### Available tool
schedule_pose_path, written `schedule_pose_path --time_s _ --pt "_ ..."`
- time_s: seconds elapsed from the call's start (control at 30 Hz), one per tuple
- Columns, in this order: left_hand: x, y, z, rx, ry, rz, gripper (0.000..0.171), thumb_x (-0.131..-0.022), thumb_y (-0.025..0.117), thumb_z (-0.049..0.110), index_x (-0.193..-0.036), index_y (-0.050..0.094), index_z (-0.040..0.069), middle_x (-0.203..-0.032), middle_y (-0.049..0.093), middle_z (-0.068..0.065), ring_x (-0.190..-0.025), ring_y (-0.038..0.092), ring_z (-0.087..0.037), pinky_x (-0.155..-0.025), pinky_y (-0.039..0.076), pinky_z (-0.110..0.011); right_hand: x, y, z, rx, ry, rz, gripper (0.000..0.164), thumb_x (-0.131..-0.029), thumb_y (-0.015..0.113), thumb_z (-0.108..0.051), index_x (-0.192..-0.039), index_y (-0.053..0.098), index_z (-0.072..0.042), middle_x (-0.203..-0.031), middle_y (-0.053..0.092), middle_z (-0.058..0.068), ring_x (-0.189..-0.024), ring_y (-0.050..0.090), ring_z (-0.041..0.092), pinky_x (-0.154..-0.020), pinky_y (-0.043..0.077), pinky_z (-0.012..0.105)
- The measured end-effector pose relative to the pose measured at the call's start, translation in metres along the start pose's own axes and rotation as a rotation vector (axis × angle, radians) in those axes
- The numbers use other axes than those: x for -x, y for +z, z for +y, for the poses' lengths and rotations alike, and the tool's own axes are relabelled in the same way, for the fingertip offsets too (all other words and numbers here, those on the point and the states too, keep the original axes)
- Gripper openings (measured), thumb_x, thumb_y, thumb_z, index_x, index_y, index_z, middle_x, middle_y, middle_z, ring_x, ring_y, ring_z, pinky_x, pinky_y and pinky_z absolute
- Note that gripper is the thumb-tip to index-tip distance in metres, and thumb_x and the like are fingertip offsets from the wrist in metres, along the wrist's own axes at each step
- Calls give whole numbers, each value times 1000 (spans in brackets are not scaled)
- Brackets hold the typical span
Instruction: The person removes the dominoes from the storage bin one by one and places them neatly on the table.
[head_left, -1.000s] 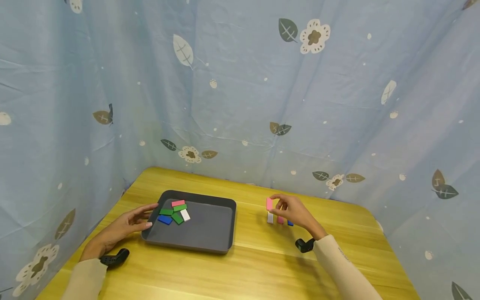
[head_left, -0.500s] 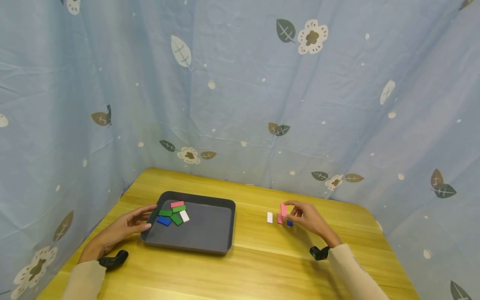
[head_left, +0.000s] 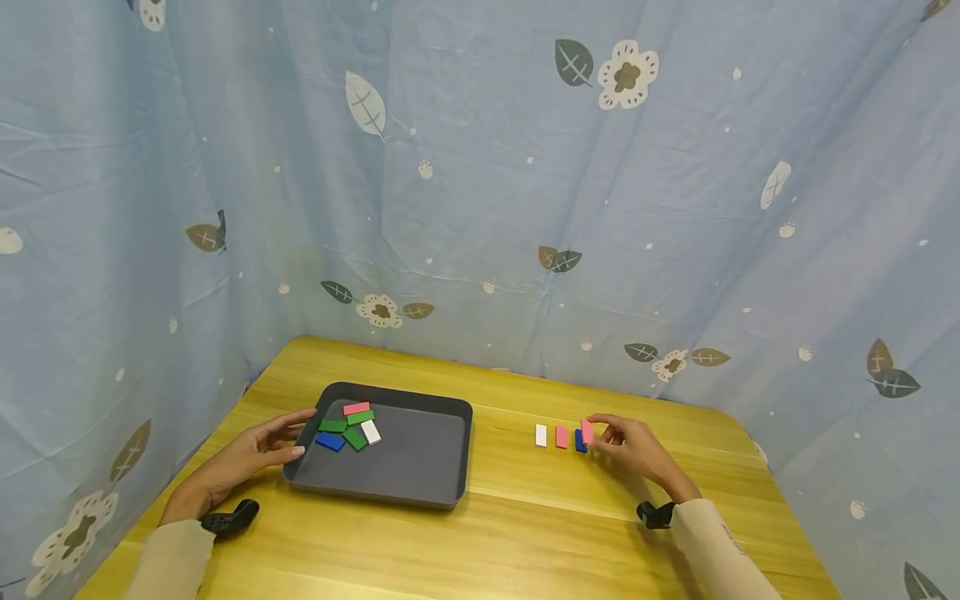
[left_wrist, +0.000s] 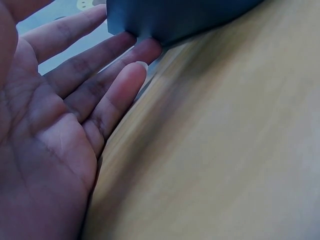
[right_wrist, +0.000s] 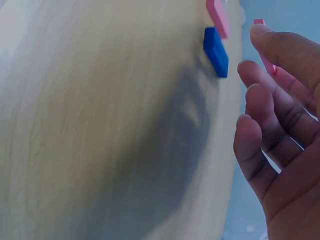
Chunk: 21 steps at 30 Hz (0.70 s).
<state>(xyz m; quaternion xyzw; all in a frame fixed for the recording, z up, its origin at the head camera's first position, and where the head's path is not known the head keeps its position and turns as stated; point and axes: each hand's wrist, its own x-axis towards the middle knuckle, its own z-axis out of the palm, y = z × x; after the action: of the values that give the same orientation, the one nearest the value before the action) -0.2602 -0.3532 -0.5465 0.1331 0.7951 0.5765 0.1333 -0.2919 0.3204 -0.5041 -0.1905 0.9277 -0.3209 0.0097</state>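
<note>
Between thumb and fingers my right hand point(head_left: 636, 448) pinches a pink rectangular block point(head_left: 587, 431), held just above the table beside a blue block point(head_left: 581, 442). The right wrist view shows the held block partly covered by the thumb, apart from the blue one. Left of the blue block lie another pink block point(head_left: 561, 437) and a white block point(head_left: 541, 436), spaced in a row. My left hand point(head_left: 251, 454) touches the left side of a dark grey tray point(head_left: 420, 454). In the left wrist view its extended fingers point(left_wrist: 100, 70) meet the tray's outer wall.
Inside the tray's left part lie a pink block point(head_left: 356, 408), several green blocks point(head_left: 355, 437), a white block point(head_left: 371, 431) and a blue block point(head_left: 330, 441). A patterned blue curtain point(head_left: 480, 208) hangs behind and beside the wooden table point(head_left: 495, 533).
My right hand has carried the pink block rightward, from above the white block, past the other pink block, to beside the blue one, and lower. The left hand and tray have stayed put.
</note>
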Motion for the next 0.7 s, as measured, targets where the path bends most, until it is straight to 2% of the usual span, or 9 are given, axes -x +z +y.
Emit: schedule_pose_path --time_s 0.3,0.53,0.63,0.7 --pt "0 0 1 -17 9 -5 61 -106 61 23 -162 36 23 -159 36 -17 -132 46 -25 -102 43 -49 10 -1 19 -24 92 -14 48 -95 78 -23 -137 63 -6 -83 67 -1 -67 57 13 -61 48 25" --pt "1 1 1 -8 9 -9 62 -106 62 24 -162 35 21 -160 34 -20 -138 39 -40 -102 44 -52 15 -1 28 -22 128 2 51 -95 78 -24 -138 62 -2 -84 67 -3 -69 58 13 -64 48 25" --pt "1 0 1 -15 8 -12 63 -106 61 24 -162 34 21 -160 34 -20 -138 40 -38 -102 44 -51 15 -1 30 -25 153 3 51 -95 77 -24 -139 62 -3 -85 67 -2 -70 58 14 -64 48 26" --pt "1 0 1 -13 -5 -5 62 -106 62 25 -162 35 23 -160 35 -17 -136 43 -31 -102 44 -49 15 -1 31 -29 165 1 51 -95 77 -24 -139 62 -4 -85 66 -2 -70 57 15 -64 48 26"
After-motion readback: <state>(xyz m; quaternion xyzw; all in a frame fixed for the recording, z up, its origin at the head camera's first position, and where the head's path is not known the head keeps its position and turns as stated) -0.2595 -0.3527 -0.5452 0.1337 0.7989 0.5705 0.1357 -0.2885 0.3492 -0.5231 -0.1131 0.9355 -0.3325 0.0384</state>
